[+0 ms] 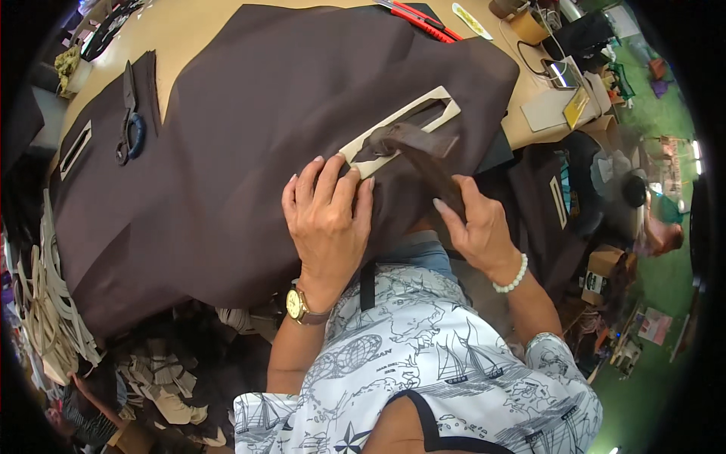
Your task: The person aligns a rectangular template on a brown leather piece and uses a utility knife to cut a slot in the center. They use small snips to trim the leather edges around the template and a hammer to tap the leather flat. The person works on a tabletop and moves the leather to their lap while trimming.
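A large dark brown sheet, like leather (249, 113), covers most of the table. On it lies a cream frame with a long slot (393, 119), tilted up to the right. My left hand (327, 200) rests flat, its spread fingertips touching the frame's lower left end. A dark brown strip (429, 168) is folded over and bunched within the slot and across the frame's lower bar. Its lower end is pinched between the thumb and fingers of my right hand (480, 227). How the strip lies under the frame is hidden.
Scissors with blue-wrapped handles (127, 121) and a second slotted frame (76, 150) lie at the left. Red utility knives (423, 23) are at the far edge. A phone with a cable (560, 74) sits far right. Pale strips (51, 303) hang off the left side.
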A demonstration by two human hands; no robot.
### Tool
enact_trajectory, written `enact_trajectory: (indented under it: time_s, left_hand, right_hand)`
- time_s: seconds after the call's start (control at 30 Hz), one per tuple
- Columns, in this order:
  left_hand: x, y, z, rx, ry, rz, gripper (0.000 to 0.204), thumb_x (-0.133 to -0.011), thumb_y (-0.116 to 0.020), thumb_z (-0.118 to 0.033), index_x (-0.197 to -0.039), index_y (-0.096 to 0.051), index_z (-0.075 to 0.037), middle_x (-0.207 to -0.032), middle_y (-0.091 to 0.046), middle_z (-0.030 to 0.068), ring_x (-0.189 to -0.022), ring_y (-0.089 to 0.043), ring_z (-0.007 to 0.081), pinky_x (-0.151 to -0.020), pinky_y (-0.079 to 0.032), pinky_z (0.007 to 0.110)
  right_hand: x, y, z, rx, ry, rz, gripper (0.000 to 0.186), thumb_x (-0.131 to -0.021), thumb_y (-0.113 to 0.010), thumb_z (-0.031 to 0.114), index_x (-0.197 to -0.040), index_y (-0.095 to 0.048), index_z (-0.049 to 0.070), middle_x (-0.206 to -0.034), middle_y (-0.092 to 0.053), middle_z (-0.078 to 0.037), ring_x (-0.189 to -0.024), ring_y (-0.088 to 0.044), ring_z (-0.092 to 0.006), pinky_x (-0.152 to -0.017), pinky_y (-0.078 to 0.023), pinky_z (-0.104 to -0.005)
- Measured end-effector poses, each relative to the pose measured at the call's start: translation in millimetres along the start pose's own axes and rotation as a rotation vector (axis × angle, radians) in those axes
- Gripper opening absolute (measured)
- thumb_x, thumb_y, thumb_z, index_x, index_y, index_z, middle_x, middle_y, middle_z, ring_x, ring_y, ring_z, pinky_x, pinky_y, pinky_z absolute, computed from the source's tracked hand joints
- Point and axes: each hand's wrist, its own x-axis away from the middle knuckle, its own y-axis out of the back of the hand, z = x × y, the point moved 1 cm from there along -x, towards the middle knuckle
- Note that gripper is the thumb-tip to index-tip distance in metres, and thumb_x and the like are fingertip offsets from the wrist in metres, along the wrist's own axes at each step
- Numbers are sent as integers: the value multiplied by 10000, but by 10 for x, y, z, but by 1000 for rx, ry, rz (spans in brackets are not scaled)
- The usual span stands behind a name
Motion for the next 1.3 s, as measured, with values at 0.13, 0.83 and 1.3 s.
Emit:
enact_trajectory:
  time_s: [0.13, 0.83, 1.3]
  left_hand:
    - [-10, 17, -22, 38, 21, 11, 254, -753, -711, -144, -977, -648, -42, -1033, -643, 85, -1020, -565, 262, -920, -382, 413]
    - [-16, 38, -33, 77, 75, 19, 762, -717, -700, -90, -1370, -322, 15, -1054, -640, 97, -1036, -555, 279, -952, -358, 410]
    - [-37, 51, -78, -1, 87, 50, 667, -687, -692, -52, -1303, -441, -11, -1058, -646, 115, -1031, -549, 284, -944, -367, 397]
  right_hand:
    - [-227, 217, -182, 4, -338, 90, 246, -848, -624, 174, -1006, -511, 22, -772, -617, -225, -723, -594, -427, -588, -481, -431]
    - [-602, 704, -981, 131, -132, -324, 292, -887, -575, 236, -984, -505, -31, -764, -585, -295, -760, -563, -481, -604, -444, -466]
    - [-1410, 527, -1831, 371, -594, -319, 343, -902, -497, 330, -999, -468, 2, -870, -623, -291, -846, -599, -465, -742, -458, -536]
